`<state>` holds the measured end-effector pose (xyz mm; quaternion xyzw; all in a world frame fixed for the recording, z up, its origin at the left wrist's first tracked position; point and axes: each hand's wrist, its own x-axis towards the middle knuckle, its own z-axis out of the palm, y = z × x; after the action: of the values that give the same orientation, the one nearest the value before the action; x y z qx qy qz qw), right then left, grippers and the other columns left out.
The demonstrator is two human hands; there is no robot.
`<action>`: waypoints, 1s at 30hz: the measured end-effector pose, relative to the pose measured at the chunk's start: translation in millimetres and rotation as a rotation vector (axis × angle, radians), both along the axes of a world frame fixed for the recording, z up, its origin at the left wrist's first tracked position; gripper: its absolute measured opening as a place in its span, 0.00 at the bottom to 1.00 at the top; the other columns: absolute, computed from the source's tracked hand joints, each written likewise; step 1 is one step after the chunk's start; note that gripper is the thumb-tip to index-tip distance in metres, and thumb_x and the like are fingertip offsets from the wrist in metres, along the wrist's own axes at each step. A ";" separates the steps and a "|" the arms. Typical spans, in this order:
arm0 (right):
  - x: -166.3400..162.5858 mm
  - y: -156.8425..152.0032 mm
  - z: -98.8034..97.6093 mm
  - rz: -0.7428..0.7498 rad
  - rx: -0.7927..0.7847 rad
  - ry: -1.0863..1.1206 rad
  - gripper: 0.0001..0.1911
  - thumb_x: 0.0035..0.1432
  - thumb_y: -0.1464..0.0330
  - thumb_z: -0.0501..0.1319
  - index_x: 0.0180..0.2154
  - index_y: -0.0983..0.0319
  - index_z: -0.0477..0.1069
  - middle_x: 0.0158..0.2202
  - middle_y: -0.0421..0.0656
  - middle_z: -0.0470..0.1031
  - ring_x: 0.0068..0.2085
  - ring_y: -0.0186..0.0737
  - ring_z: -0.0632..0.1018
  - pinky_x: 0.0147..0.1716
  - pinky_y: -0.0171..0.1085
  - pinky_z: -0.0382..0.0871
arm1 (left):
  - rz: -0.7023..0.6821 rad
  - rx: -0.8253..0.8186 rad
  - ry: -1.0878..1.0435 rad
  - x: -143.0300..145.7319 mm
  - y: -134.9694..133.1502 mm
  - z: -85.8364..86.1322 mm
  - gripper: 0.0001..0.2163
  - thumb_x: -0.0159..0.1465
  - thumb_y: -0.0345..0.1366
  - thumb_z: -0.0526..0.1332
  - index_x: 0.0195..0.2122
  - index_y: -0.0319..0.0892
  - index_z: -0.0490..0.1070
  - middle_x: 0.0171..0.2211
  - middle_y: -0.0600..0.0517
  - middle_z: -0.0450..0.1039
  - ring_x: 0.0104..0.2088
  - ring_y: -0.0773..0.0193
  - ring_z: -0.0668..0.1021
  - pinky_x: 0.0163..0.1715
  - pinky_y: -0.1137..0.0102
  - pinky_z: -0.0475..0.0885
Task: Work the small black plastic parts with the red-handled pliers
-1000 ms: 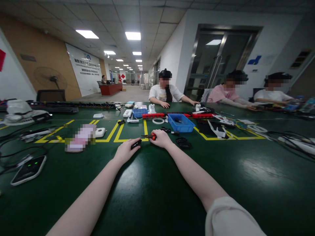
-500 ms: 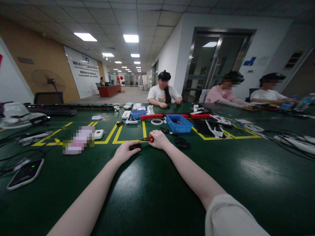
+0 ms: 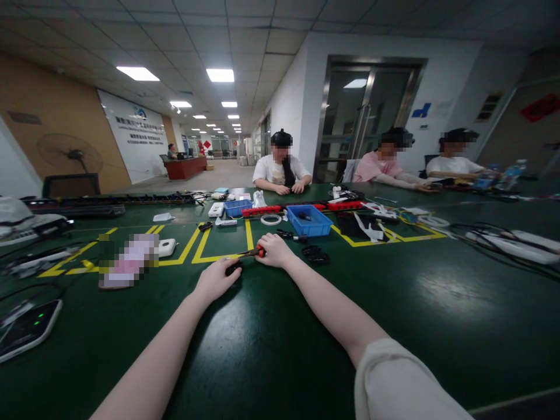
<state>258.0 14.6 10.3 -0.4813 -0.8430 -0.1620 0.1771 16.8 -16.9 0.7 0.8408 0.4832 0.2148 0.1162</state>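
Observation:
My left hand (image 3: pixel 216 278) rests low over the green table (image 3: pixel 280 338), its fingers closed round a small black bundle (image 3: pixel 234 268) that looks like coiled cable. Just right of it, my right hand (image 3: pixel 275 251) grips a red-handled tool (image 3: pixel 261 251) with thin pointed metal jaws. The jaws point left and reach to the fingers of my left hand, close above the black bundle. Whether they touch it, I cannot tell. To the right of my right hand lie more black cable bundles (image 3: pixel 315 255) and a black cable with a plug (image 3: pixel 286 234).
A blue bin (image 3: pixel 310 221) holds something black, with a smaller blue bin (image 3: pixel 237 208) further left. Red strips (image 3: pixel 262 210) run behind them. A phone (image 3: pixel 30 329) and a white box (image 3: pixel 167 248) lie left. A co-worker (image 3: pixel 282 169) sits opposite; two more people sit right.
The view has swung a little to the right, so everything sits further left. The tool's jaws now reach closer to my left hand's fingers. Both hands keep hold of their things.

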 end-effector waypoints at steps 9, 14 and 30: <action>1.0 -8.2 5.8 -0.024 -0.046 -0.033 0.28 0.54 0.42 0.59 0.34 0.62 0.72 0.36 0.46 0.75 0.40 0.42 0.72 0.37 0.38 0.57 | 0.018 -0.021 -0.003 1.5 -1.8 2.0 0.19 0.67 0.48 0.53 0.54 0.47 0.72 0.49 0.48 0.77 0.48 0.53 0.78 0.47 0.64 0.72; -1.2 -10.9 6.9 -0.045 -0.048 -0.042 0.23 0.64 0.49 0.54 0.34 0.62 0.73 0.37 0.46 0.75 0.41 0.41 0.72 0.37 0.38 0.56 | 0.055 -0.033 0.037 2.8 -5.8 4.9 0.21 0.65 0.51 0.54 0.53 0.48 0.72 0.41 0.49 0.80 0.41 0.52 0.80 0.38 0.65 0.73; -6.7 -13.1 6.3 -0.089 -0.030 -0.097 0.19 0.66 0.57 0.53 0.35 0.64 0.75 0.38 0.48 0.73 0.39 0.41 0.72 0.39 0.39 0.59 | 0.091 0.011 0.116 6.1 -10.7 5.2 0.22 0.65 0.51 0.54 0.54 0.45 0.69 0.44 0.46 0.78 0.43 0.50 0.80 0.37 0.65 0.71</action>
<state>251.3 1.5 16.6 -0.5125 -0.8308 -0.1800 0.1214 22.9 -27.6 6.0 0.8297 0.5255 0.1733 0.0733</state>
